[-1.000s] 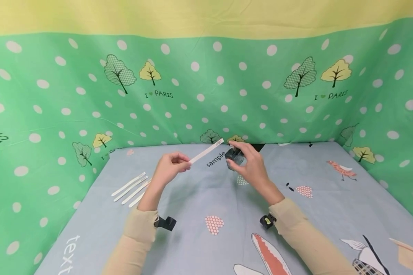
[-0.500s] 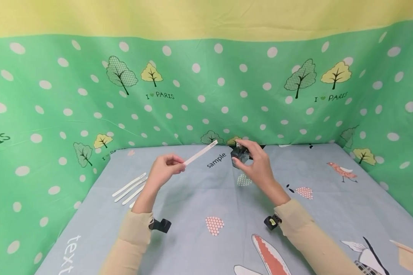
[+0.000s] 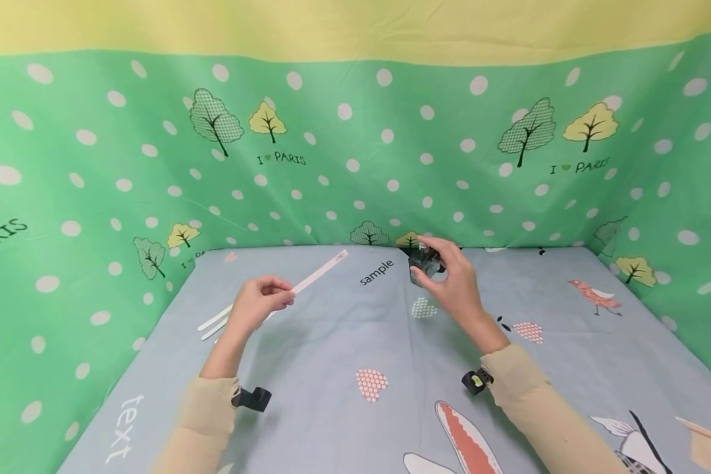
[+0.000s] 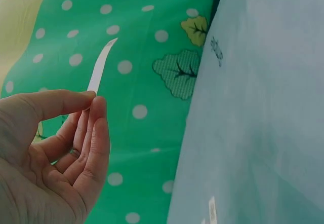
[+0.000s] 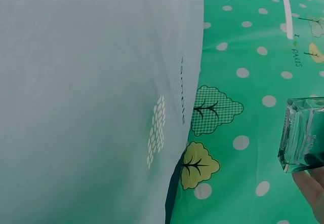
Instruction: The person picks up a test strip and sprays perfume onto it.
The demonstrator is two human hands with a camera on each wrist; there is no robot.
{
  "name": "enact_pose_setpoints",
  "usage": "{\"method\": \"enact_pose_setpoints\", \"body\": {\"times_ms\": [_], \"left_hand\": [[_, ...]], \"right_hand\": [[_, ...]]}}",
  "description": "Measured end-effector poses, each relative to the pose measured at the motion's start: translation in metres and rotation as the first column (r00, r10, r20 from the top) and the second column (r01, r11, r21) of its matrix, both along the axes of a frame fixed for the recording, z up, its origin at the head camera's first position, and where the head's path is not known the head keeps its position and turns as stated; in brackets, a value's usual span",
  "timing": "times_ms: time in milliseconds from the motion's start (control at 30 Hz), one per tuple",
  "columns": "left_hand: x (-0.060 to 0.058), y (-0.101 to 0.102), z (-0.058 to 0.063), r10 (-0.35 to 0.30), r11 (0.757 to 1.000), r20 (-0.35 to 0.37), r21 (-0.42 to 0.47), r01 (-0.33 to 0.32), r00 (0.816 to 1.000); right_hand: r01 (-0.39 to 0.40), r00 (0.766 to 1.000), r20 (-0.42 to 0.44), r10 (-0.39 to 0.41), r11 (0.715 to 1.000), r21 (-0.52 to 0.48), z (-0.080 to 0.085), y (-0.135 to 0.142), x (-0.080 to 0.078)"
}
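Note:
A white paper test strip (image 3: 322,272) with small print at its far end is pinched between the thumb and fingertips of my left hand (image 3: 259,304). It slants up and to the right, and the strip (image 4: 101,67) looks slightly bent in the left wrist view. My right hand (image 3: 457,280) grips a square glass perfume bottle (image 3: 421,266), its index finger over the spray top. The right wrist view shows the clear bottle (image 5: 301,135) raised above the table, partly cut off at the edge. Strip and bottle are well apart.
Several more white strips (image 3: 216,320) lie on the left of the table, partly hidden behind my left hand and forearm. A grey-blue printed cloth (image 3: 326,355) covers the table. A green dotted curtain (image 3: 308,145) hangs at the back and both sides.
My left hand has moved left and slightly down with the strip, away from the bottle. My right hand has shifted a little to the right, still holding the bottle.

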State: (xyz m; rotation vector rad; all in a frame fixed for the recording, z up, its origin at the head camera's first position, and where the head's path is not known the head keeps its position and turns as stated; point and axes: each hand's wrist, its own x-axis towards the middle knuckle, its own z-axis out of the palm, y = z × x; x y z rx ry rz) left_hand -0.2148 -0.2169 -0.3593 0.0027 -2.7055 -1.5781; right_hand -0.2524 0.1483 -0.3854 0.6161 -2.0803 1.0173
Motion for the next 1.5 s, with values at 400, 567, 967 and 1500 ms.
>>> {"method": "enact_pose_setpoints", "body": {"times_ms": [400,567,967,1500], "left_hand": [[0.023,-0.043,-0.020,0.108,0.993,0.083,-0.059,-0.103,0.991],[0.033,-0.058,-0.031,0.140,0.990,0.119,-0.043,-0.136,0.983],[0.051,-0.084,-0.063,0.161,0.984,0.249,0.037,-0.176,0.955],[0.057,-0.095,-0.067,0.154,0.987,0.296,-0.097,-0.131,0.943]], "right_hand": [[0.011,1.000,-0.009,-0.011,1.000,-0.008,0.002,0.004,-0.003],[0.011,1.000,-0.005,-0.011,1.000,-0.009,0.003,0.005,-0.004],[0.028,0.999,0.045,-0.027,1.000,-0.015,-0.003,0.009,-0.009],[0.059,0.972,0.224,-0.067,0.997,0.044,-0.019,0.023,-0.025]]}}
